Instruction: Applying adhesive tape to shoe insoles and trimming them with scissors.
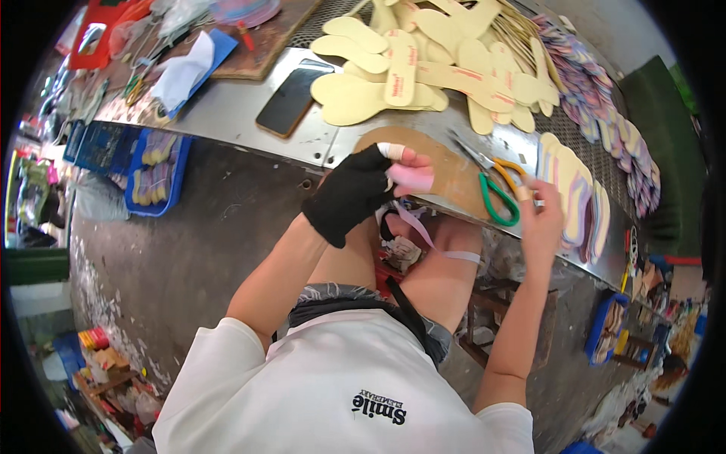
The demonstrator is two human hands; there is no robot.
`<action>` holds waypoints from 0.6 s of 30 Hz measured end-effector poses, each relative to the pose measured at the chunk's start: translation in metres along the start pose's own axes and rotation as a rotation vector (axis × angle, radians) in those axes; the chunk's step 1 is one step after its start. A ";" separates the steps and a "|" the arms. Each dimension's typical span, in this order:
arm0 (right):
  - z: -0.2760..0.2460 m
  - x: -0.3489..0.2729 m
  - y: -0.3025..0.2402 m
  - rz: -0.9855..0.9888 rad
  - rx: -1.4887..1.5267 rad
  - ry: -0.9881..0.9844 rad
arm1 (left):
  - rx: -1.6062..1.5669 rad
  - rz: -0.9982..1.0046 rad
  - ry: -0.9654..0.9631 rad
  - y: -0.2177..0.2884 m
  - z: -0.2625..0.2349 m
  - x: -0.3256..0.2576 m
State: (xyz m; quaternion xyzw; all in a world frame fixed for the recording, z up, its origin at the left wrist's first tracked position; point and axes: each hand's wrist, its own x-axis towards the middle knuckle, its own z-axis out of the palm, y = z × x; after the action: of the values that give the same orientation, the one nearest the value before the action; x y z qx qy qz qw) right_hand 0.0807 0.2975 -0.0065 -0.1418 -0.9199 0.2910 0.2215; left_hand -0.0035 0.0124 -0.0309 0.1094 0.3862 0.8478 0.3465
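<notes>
metal workbench [323, 139] ahead, the gloved left hand [349, 194] grasps a pink strip [412, 180], while i cannot tell whether the right hand [541, 217] grips the scissors [490, 164].

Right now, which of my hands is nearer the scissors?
Right: your bare right hand is at the handle end of the scissors, though contact is unclear. Your black-gloved left hand is apart from them, off to their left.

The scissors [486, 162] have bare metal blades and smooth, slightly glossy plastic handles. The glove [340, 198] is matt black cloth, and the strip [412, 180] looks smooth. Dull, scuffed sheet metal tops the table [299, 144]; the phone [291, 104] is glossy (glass, by its look). The insoles [348, 98] look matt.
</notes>
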 end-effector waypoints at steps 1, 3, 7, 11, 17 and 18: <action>0.014 0.000 -0.005 -0.012 0.014 -0.009 | 0.006 0.012 0.015 0.007 -0.004 0.000; 0.041 0.000 -0.008 -0.150 0.054 -0.116 | 0.055 0.072 0.149 0.018 -0.007 0.006; 0.068 0.006 -0.064 -0.073 0.410 -0.253 | 0.034 -0.032 0.029 0.023 -0.009 0.001; 0.089 0.026 -0.084 0.001 0.562 -0.377 | 0.273 -0.069 0.010 0.029 -0.012 -0.010; 0.138 0.085 -0.096 0.317 0.522 -0.317 | 0.353 0.097 0.382 0.037 -0.024 0.029; 0.151 0.093 -0.101 0.309 0.524 -0.312 | 0.355 0.116 0.433 0.032 -0.032 0.039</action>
State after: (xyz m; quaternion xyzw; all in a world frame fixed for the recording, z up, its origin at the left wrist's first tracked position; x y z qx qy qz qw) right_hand -0.0863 0.1830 -0.0266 -0.1716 -0.8041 0.5659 0.0605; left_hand -0.0630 0.0049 -0.0323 0.0065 0.5866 0.7891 0.1823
